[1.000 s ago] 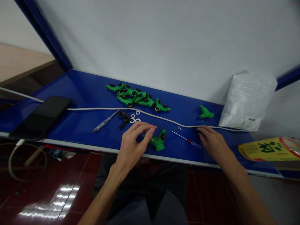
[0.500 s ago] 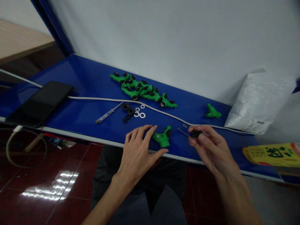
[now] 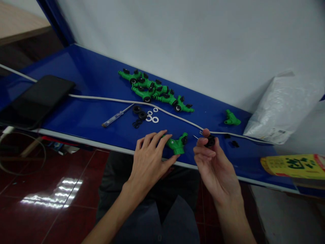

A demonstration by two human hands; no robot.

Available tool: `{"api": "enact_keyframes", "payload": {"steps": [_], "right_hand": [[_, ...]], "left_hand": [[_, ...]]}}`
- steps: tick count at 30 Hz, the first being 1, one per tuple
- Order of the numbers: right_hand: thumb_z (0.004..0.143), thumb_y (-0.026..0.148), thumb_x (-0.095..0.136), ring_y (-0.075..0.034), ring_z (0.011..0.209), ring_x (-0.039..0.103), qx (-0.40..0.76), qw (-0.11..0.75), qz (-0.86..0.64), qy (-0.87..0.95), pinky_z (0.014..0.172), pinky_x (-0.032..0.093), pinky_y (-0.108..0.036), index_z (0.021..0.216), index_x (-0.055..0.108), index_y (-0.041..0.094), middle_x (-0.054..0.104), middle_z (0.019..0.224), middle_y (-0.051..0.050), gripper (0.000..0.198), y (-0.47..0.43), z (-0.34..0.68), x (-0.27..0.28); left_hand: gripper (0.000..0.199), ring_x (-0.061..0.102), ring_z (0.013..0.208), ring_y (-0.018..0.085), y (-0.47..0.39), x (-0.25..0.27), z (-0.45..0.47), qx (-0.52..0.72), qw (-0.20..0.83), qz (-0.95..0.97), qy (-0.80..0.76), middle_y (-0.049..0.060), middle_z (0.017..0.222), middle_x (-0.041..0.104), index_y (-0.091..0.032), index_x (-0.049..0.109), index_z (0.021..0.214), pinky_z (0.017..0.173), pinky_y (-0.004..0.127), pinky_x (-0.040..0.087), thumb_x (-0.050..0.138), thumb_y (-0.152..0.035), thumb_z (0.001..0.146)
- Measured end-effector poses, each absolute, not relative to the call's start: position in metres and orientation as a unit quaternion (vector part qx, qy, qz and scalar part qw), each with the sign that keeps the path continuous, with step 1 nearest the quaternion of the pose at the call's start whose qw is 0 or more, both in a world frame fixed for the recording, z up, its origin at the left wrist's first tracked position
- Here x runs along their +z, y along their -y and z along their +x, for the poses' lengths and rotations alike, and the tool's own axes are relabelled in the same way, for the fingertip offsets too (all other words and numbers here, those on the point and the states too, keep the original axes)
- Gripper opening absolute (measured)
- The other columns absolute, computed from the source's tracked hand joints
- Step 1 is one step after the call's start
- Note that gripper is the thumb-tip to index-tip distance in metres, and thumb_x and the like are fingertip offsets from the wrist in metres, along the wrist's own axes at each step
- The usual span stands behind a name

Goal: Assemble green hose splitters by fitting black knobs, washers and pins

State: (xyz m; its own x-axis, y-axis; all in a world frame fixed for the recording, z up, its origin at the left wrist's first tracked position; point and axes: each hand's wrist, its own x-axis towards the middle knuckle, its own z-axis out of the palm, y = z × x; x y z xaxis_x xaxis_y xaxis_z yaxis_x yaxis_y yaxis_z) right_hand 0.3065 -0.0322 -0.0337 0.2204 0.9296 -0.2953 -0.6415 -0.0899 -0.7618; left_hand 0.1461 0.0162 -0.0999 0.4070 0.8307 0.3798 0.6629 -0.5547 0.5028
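My left hand (image 3: 151, 149) rests at the front of the table, its fingers and thumb curled around the left side of a green Y-shaped hose connector (image 3: 176, 145) with a black valve knob on one branch. My right hand (image 3: 213, 162) grips a small screwdriver with a black handle (image 3: 210, 141); its thin metal shaft points left towards the connector, apart from it. Tiny metal screws (image 3: 201, 132) lie just behind the right fingers. White ring washers (image 3: 155, 119), black rings (image 3: 142, 115) and small black O-rings (image 3: 136, 125) lie behind my left hand.
Several green connectors with black knobs (image 3: 166, 98) stand along the wall. A white cable (image 3: 106, 98) crosses the blue table (image 3: 91, 74). Around are a phone (image 3: 35, 101), a clear-handled screwdriver (image 3: 113, 120), a bare green connector (image 3: 231, 118), small black parts (image 3: 235, 144), a plastic bag (image 3: 271, 112) and a yellow packet (image 3: 291, 166).
My right hand has turned more upright and shifted left with the screwdriver, uncovering small black parts on the right. My left hand stays around the connector. The view has shifted slightly.
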Motion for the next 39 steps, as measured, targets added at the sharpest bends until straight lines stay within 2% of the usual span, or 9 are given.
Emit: {"api": "enact_keyframes", "payload": {"steps": [4, 8, 11, 15, 20, 28, 31, 34, 39], "right_hand": [[0.084, 0.044, 0.078, -0.010, 0.065, 0.059, 0.526, 0.639, -0.500, 0.257, 0.063, 0.056, -0.023, 0.094, 0.075, 0.028, 0.073, 0.087, 0.000, 0.019, 0.027, 0.306, -0.041], [0.091, 0.040, 0.073, -0.018, 0.081, 0.068, 0.269, 0.543, -0.649, 0.461, 0.076, 0.056, -0.034, 0.098, 0.074, 0.025, 0.076, 0.092, -0.004, 0.016, 0.026, 0.304, -0.052], [0.092, 0.030, 0.073, -0.021, 0.091, 0.068, 0.060, 0.440, -0.669, 0.596, 0.085, 0.054, -0.037, 0.100, 0.074, 0.024, 0.076, 0.096, -0.003, 0.010, 0.024, 0.297, -0.061], [0.091, 0.022, 0.072, -0.023, 0.094, 0.062, -0.065, 0.357, -0.627, 0.690, 0.088, 0.052, -0.040, 0.102, 0.072, 0.020, 0.076, 0.096, -0.006, 0.011, 0.018, 0.288, -0.074], [0.091, 0.019, 0.071, -0.025, 0.094, 0.059, -0.092, 0.318, -0.623, 0.708, 0.085, 0.052, -0.041, 0.097, 0.068, 0.016, 0.071, 0.094, -0.009, 0.007, 0.014, 0.285, -0.077], [0.088, 0.019, 0.075, -0.025, 0.094, 0.055, 0.018, 0.292, -0.649, 0.702, 0.085, 0.048, -0.041, 0.089, 0.067, 0.021, 0.070, 0.094, -0.004, 0.008, 0.008, 0.294, -0.062], [0.091, 0.023, 0.071, -0.025, 0.097, 0.056, 0.045, 0.286, -0.656, 0.697, 0.087, 0.047, -0.043, 0.087, 0.067, 0.022, 0.070, 0.095, -0.004, 0.007, 0.005, 0.296, -0.063], [0.093, 0.027, 0.069, -0.026, 0.099, 0.058, 0.054, 0.296, -0.655, 0.693, 0.089, 0.049, -0.044, 0.092, 0.067, 0.022, 0.072, 0.097, -0.005, 0.005, 0.006, 0.295, -0.068], [0.093, 0.035, 0.068, -0.027, 0.113, 0.061, 0.006, 0.324, -0.639, 0.698, 0.099, 0.049, -0.047, 0.115, 0.069, 0.024, 0.072, 0.117, -0.008, 0.024, 0.016, 0.325, -0.070]], "left_hand": [[0.054, 0.057, 0.127, 0.031, -0.016, -0.101, 0.145, 0.302, 0.147, 0.827, -0.452, 0.008, 0.148, 0.060, -0.023, 0.059, 0.134, 0.102, 0.046, 0.043, 0.073, -0.047, 0.088], [0.059, 0.057, 0.127, 0.030, -0.016, -0.102, 0.144, 0.303, 0.152, 0.826, -0.450, 0.007, 0.149, 0.059, -0.021, 0.055, 0.137, 0.103, 0.045, 0.043, 0.073, -0.048, 0.088], [0.062, 0.057, 0.127, 0.028, -0.015, -0.103, 0.144, 0.306, 0.151, 0.825, -0.451, 0.008, 0.148, 0.060, -0.019, 0.052, 0.139, 0.102, 0.044, 0.044, 0.072, -0.048, 0.089], [0.061, 0.056, 0.130, 0.028, -0.014, -0.105, 0.143, 0.301, 0.147, 0.828, -0.450, 0.008, 0.148, 0.060, -0.019, 0.051, 0.142, 0.103, 0.044, 0.043, 0.071, -0.042, 0.090], [0.058, 0.056, 0.129, 0.027, -0.014, -0.105, 0.143, 0.296, 0.152, 0.827, -0.453, 0.007, 0.147, 0.062, -0.019, 0.050, 0.142, 0.103, 0.044, 0.042, 0.070, -0.038, 0.090], [0.057, 0.056, 0.129, 0.029, -0.016, -0.102, 0.144, 0.288, 0.159, 0.827, -0.456, 0.008, 0.142, 0.065, -0.020, 0.053, 0.140, 0.104, 0.044, 0.042, 0.070, -0.037, 0.089], [0.056, 0.057, 0.127, 0.029, -0.016, -0.101, 0.145, 0.292, 0.155, 0.826, -0.457, 0.008, 0.139, 0.067, -0.021, 0.055, 0.139, 0.103, 0.044, 0.043, 0.071, -0.036, 0.087], [0.055, 0.059, 0.125, 0.029, -0.017, -0.101, 0.146, 0.297, 0.151, 0.824, -0.457, 0.008, 0.137, 0.068, -0.021, 0.056, 0.138, 0.102, 0.045, 0.043, 0.072, -0.034, 0.087], [0.056, 0.057, 0.127, 0.031, -0.016, -0.101, 0.144, 0.302, 0.150, 0.827, -0.450, 0.010, 0.140, 0.066, -0.020, 0.055, 0.140, 0.103, 0.046, 0.041, 0.070, -0.040, 0.090]]}}
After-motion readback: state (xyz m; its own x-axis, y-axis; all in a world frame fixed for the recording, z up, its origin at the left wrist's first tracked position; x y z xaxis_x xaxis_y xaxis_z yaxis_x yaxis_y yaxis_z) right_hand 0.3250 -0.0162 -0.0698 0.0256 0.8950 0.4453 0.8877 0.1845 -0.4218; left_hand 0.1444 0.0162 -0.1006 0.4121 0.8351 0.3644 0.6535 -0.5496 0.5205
